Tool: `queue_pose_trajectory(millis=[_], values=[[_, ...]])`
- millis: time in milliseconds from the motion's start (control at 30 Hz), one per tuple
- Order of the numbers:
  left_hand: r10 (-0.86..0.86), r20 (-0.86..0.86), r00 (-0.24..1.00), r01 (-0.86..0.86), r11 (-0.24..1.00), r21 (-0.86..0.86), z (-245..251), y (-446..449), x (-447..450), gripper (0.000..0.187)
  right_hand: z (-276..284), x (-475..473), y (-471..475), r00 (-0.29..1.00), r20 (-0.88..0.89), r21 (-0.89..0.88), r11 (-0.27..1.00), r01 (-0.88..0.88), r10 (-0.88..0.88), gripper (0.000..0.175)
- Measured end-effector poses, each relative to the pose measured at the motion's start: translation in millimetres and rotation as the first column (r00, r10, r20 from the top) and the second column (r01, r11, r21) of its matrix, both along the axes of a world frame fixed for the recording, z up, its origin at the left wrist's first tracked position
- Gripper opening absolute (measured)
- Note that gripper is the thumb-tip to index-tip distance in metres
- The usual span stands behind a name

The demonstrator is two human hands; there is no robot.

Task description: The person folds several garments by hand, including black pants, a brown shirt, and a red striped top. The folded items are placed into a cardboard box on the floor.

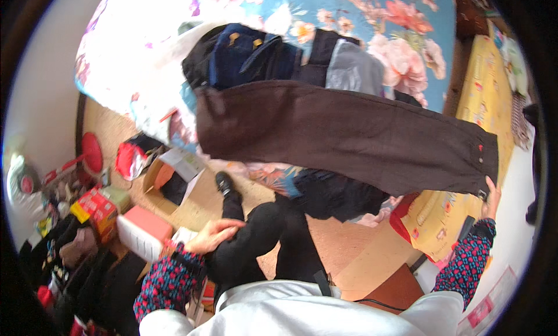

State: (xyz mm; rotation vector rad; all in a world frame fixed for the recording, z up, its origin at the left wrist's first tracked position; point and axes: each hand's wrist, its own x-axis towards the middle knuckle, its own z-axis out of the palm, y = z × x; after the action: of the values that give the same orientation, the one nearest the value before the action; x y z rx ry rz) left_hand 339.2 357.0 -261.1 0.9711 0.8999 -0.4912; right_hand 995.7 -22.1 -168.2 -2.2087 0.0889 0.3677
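Note:
A pair of dark brown trousers [314,126] lies stretched lengthwise across the bed edge, its waistband end at the right. My right hand [491,198] grips the near corner of that waistband, beside a small metal fastener. Resting on my bent knee in black trousers, my left hand [216,235] holds nothing. Behind the brown garment are dark blue denim clothing [248,57] with yellow marks, and a grey folded garment [354,68]. A black garment [340,194] hangs at the bed's near edge, partly covered by the brown trousers.
A floral bedsheet [405,52] covers the bed. On the floor to the left stand an open cardboard box [159,187], a pink-and-white box [146,231] and a red carton [98,211]. Yellow printed padding [490,83] lines the right side. A brown board [383,290] lies near my right.

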Motion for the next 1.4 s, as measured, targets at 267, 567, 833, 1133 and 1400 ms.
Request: queue_pose_trajectory(millis=[267,567,833,1133,1400], values=[[-0.015,0.068,0.998,0.013,1.000,0.025,-24,11,18,0.035,-49,25,2,1.000,-0.010,-0.126,0.992,0.003,-0.005,0.040],[0.037,0.086,0.996,-0.038,0.999,0.019,-19,27,-7,0.037,-35,-57,47,0.997,0.017,-0.055,0.996,-0.073,0.074,0.038],[-0.078,0.047,0.996,0.073,0.993,0.097,-8,42,-45,0.038,-18,-176,128,0.970,0.123,-0.054,0.978,-0.203,0.208,0.038],[0.025,0.009,1.000,-0.026,0.997,0.067,12,61,-101,0.035,-5,-235,180,0.972,0.148,0.044,0.981,-0.191,0.183,0.026],[0.011,0.054,0.998,-0.014,0.998,0.057,9,63,-116,0.035,-68,-344,261,0.687,-0.064,0.114,0.689,-0.716,0.724,0.036]])
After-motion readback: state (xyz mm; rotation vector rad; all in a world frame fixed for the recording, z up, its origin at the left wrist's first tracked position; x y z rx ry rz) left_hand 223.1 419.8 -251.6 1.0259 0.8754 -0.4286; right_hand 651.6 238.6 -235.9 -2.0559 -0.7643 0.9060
